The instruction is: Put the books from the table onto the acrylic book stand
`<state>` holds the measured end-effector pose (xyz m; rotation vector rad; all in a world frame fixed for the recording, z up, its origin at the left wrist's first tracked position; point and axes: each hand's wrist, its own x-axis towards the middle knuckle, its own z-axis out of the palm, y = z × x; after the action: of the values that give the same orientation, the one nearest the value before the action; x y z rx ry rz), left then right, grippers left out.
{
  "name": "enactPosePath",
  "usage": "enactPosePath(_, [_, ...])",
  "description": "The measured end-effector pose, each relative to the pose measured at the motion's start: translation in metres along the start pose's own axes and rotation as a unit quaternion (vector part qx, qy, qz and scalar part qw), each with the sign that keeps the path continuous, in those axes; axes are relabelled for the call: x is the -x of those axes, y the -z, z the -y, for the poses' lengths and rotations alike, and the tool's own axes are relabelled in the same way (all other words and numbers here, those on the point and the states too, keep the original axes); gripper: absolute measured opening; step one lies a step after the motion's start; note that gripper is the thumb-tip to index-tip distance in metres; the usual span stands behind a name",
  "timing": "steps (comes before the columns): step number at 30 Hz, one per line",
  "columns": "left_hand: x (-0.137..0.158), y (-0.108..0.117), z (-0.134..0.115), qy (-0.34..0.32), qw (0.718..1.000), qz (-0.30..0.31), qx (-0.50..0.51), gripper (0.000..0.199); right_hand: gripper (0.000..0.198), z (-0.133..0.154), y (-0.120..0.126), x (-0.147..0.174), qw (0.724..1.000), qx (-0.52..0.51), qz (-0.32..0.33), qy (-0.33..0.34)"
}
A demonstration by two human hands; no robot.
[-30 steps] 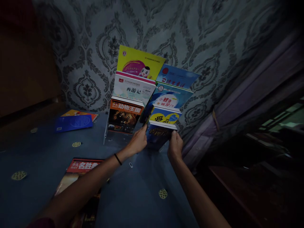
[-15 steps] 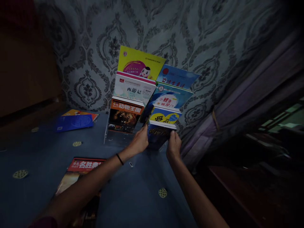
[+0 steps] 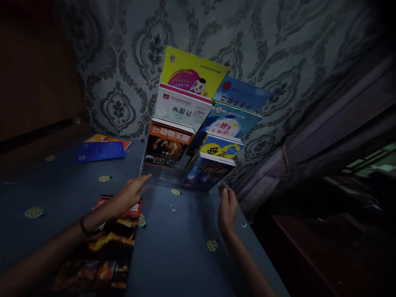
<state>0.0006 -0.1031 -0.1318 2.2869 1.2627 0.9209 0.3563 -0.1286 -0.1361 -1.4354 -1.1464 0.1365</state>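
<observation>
Stretched out straight, the left grip (image 3: 131, 194) holds nothing and is over the top end of the red-topped book (image 3: 108, 247); it is blurry, so I can't say if it touches. Fingers bent, the right grip (image 3: 227, 204) is just beside the dark blue book (image 3: 207, 173), and I can't see if it pinches anything. That red-topped book lies flat near the left grip. It should be bendy and a bit slippery, so I would slide fingers under one long side and put a thumb on top. The dark blue book leans in front of the right-hand row. It looks thick, so it may be stiffer and heavier; I would squeeze its two sides, because its corners could get bumped. Now the counting: one tabletop (image 3: 168, 247), and one clear stand (image 3: 162, 177) on it. Ten books show. Seven are in the stand: three on the left, with the yellow book (image 3: 176, 64) at the back, and four on the right, counting the dark blue one. Three lie flat: the red-topped one, plus a blue book (image 3: 100, 152) partly over an orange book (image 3: 107, 138). Last come six spotty yellow shapes (image 3: 212, 245) and one black wrist band (image 3: 83, 226).
</observation>
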Motion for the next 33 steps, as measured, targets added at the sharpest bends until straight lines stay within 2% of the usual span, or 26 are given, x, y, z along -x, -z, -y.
enactPosePath(3, [0.025, 0.006, 0.018, 0.016, 0.999, -0.019, -0.042, 0.049, 0.042, 0.021, -0.013, 0.02, 1.0, 0.001, 0.004, 0.028])
enactPosePath(5, [0.04, 0.009, 0.026, 0.009, 0.998, -0.025, -0.061, 0.048, 0.037, 0.037, -0.022, 0.032, 0.996, 0.0, 0.066, 0.06])
enactPosePath(7, [0.054, 0.014, 0.034, 0.005, 0.997, -0.025, -0.079, 0.049, 0.033, 0.051, -0.032, 0.046, 0.981, -0.004, 0.164, 0.102])
enactPosePath(10, [0.077, 0.024, 0.045, 0.029, 0.993, -0.011, -0.117, 0.049, 0.03, 0.067, -0.051, 0.076, 0.928, -0.003, 0.332, 0.168])
enactPosePath(13, [0.099, 0.031, 0.052, 0.068, 0.985, 0.009, -0.161, 0.049, 0.037, 0.083, -0.071, 0.116, 0.864, 0.006, 0.456, 0.212])
enactPosePath(17, [0.116, 0.033, 0.054, 0.073, 0.98, 0.017, -0.187, 0.049, 0.047, 0.107, -0.098, 0.158, 0.784, -0.01, 0.554, 0.28])
enactPosePath(19, [0.118, 0.033, 0.053, 0.069, 0.98, 0.009, -0.188, 0.048, 0.05, 0.115, -0.112, 0.165, 0.757, -0.015, 0.578, 0.304])
enactPosePath(21, [0.118, 0.033, 0.052, 0.066, 0.98, 0.002, -0.186, 0.047, 0.052, 0.115, -0.127, 0.162, 0.755, -0.004, 0.581, 0.305])
enactPosePath(25, [0.117, 0.033, 0.049, 0.078, 0.977, 0.002, -0.197, 0.047, 0.053, 0.099, -0.145, 0.141, 0.797, 0.061, 0.541, 0.261])
enactPosePath(29, [0.117, 0.033, 0.044, 0.132, 0.961, -0.011, -0.244, 0.05, 0.056, 0.08, -0.135, 0.137, 0.829, 0.087, 0.501, 0.233])
enactPosePath(33, [0.115, 0.035, 0.042, 0.14, 0.957, -0.002, -0.253, 0.05, 0.059, 0.076, -0.114, 0.152, 0.843, 0.108, 0.469, 0.238])
